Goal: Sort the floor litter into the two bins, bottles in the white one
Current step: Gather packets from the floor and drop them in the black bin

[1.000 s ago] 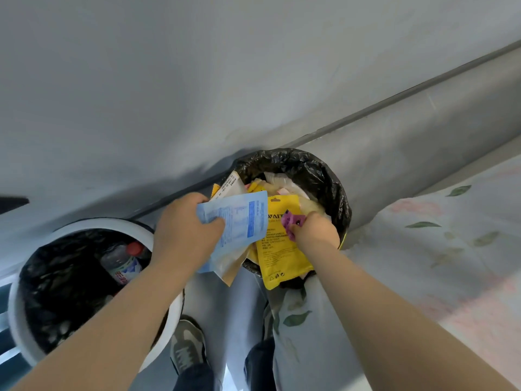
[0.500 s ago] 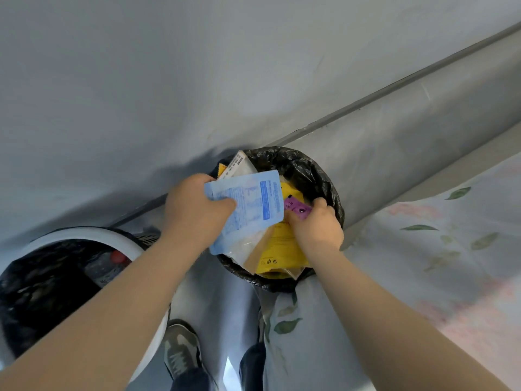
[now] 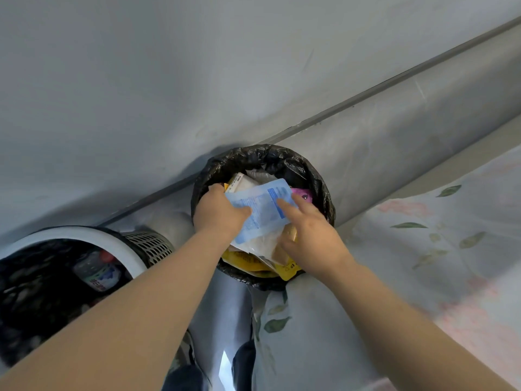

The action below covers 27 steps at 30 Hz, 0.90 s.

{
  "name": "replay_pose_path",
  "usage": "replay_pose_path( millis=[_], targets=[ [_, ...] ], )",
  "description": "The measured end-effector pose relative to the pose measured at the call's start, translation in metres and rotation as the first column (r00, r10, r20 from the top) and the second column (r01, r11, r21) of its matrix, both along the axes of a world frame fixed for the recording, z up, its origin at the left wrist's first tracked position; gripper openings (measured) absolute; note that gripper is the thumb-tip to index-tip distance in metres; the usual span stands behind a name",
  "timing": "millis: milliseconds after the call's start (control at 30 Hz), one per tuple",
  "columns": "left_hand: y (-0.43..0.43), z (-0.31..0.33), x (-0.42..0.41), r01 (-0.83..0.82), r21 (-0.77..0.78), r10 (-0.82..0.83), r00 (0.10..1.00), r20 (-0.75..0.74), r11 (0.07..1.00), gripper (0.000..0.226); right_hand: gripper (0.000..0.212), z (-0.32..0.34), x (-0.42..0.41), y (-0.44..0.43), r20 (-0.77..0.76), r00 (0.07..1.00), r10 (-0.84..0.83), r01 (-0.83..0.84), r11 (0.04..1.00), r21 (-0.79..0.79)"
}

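The white bin (image 3: 93,235) runs off the left edge, so only part of its rim shows. Inside it, a bottle (image 3: 97,273) is blurred and its label can't be read. In the black-lined bin (image 3: 282,158), the yellow packet (image 3: 251,262) is mostly buried under the blue packet (image 3: 262,213) and both hands. The print on that blue packet is too small to read. Whether the right hand (image 3: 310,238) grips or merely presses it, I can't tell.

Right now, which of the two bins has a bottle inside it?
The white-rimmed bin, lower left: a clear bottle with a red cap lies inside. The black-lined bin holds only wrappers.
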<state>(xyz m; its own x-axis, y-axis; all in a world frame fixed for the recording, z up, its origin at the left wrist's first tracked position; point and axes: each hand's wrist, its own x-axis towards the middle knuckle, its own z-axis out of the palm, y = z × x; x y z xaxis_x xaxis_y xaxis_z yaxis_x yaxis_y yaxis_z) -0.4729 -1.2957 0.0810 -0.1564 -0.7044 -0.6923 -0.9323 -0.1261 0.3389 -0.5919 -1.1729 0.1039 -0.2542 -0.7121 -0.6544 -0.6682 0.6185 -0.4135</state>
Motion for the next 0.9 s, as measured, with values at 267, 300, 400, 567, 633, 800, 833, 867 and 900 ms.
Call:
replay_pose_path(
  millis=[267,300,400,567,633,800,833,867,900],
  targets=[
    [0.003,0.009,0.023,0.662,-0.340,-0.653,0.741,0.157,0.668,0.054,0.084,-0.039,0.007,-0.016,0.076,0.972,0.223,-0.235,0.937,0.260],
    [0.004,0.009,0.026,0.712,-0.326,-0.707,0.689,0.157,0.622,0.045,0.085,-0.042,0.006,-0.018,0.076,0.971,0.227,-0.240,0.930,0.279],
    [0.006,0.003,0.031,0.784,-0.158,-0.765,0.620,0.174,0.600,0.032,0.085,-0.049,0.004,-0.020,0.080,0.975,0.209,-0.224,0.915,0.335],
    [0.014,-0.014,0.036,0.829,0.012,-0.819,0.551,0.161,0.560,0.049,0.089,-0.056,0.003,-0.027,0.075,0.980,0.184,-0.199,0.901,0.385],
    [0.014,-0.014,0.034,0.823,0.046,-0.817,0.553,0.163,0.566,0.055,0.091,-0.056,0.003,-0.029,0.070,0.980,0.184,-0.196,0.898,0.394],
    [0.008,0.007,0.028,0.786,-0.048,-0.775,0.616,0.140,0.616,0.051,0.077,-0.032,0.003,-0.030,0.000,0.992,0.130,-0.125,0.954,0.274],
    [0.006,0.015,0.028,0.789,-0.075,-0.776,0.614,0.143,0.610,0.050,0.072,-0.022,0.003,-0.029,-0.019,0.993,0.116,-0.109,0.969,0.221],
    [0.005,0.024,0.029,0.793,-0.101,-0.780,0.609,0.144,0.601,0.047,0.068,-0.011,0.003,-0.027,-0.032,0.994,0.106,-0.098,0.979,0.178],
    [0.003,0.033,0.030,0.793,-0.128,-0.781,0.609,0.139,0.596,0.045,0.064,0.002,0.002,-0.024,-0.043,0.994,0.097,-0.090,0.985,0.145]
  ],
)
